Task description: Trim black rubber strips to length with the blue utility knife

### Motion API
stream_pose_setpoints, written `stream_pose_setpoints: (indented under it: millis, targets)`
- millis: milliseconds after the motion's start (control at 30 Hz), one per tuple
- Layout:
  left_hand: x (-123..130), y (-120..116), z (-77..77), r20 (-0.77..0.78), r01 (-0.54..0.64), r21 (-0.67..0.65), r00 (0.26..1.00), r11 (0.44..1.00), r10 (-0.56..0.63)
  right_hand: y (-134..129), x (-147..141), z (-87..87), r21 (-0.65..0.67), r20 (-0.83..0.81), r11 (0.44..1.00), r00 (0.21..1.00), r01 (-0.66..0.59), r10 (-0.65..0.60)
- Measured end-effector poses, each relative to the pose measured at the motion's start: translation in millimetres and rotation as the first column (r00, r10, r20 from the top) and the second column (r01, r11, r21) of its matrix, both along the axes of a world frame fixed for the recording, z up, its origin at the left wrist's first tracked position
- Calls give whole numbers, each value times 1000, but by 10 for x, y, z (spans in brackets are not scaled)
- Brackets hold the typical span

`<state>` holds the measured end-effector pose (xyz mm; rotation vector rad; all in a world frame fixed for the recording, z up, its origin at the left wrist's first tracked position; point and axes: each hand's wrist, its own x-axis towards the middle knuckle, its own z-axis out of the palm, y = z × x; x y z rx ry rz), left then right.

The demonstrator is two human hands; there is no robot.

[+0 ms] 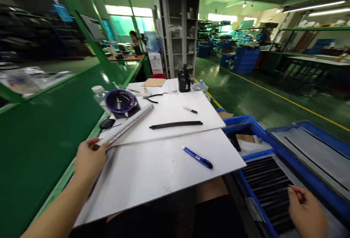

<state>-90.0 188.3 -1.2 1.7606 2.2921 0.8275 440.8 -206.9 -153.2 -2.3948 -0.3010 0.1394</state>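
My left hand (91, 154) is wrapped round the near end of a long whitish tube-like roll with a red line (128, 123), which lies slanted along the left of the white table. At the lower right, my right hand (306, 207) is closed in a pinch over a blue bin of black strips (268, 179). Whether anything is between its fingers I cannot make out. A small bundle of black strips (176, 124) lies across the table's white board. Nearer to me is a blue utility knife (197, 156), and farther back a marker pen (190, 110).
A purple-rimmed round black device (120, 101), a clear bottle (98, 94) and a black mouse (107, 123) stand at the left. Pliers (151, 97) and a black holder (184, 80) are farther back. More blue bins (306, 125) border the table's right. Another person (135, 43) sits beyond.
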Motion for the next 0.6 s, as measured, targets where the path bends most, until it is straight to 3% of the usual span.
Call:
stream_pose_setpoints:
  millis: [67,133,167,233,300,333,400,467,533,600]
  targets:
    - [1,-6,-8,12,36,-55,999,998,-36,328,-242,236,175,160,975,982,-133,105]
    - [32,-23,-26,10,93,-99,996,991,-92,721,-546,512,280,309,902,921,-328,239]
    - [47,-37,-34,3,115,-113,993,987,-115,932,-710,648,285,357,840,864,-462,354]
    - [69,-72,-49,-21,138,-125,990,983,-142,1352,-1034,879,263,397,643,688,-720,608]
    - [83,-113,-66,-61,143,-111,987,983,-151,1714,-1319,1017,220,342,447,498,-867,797]
    - [90,-134,-75,-106,160,-63,980,985,-166,1856,-1436,1047,186,286,387,427,-903,858]
    - [120,-170,-94,-249,267,98,939,959,-236,2047,-1607,1042,145,213,349,374,-926,903]
    - [191,-183,-108,-398,458,219,848,861,-350,2128,-1695,990,122,197,351,369,-928,908]
    - [327,-158,-116,-444,612,186,750,769,-489,2140,-1719,941,106,203,347,362,-932,910]
    - [525,-93,-129,-393,674,76,698,735,-599,2127,-1710,921,91,209,334,346,-938,915]
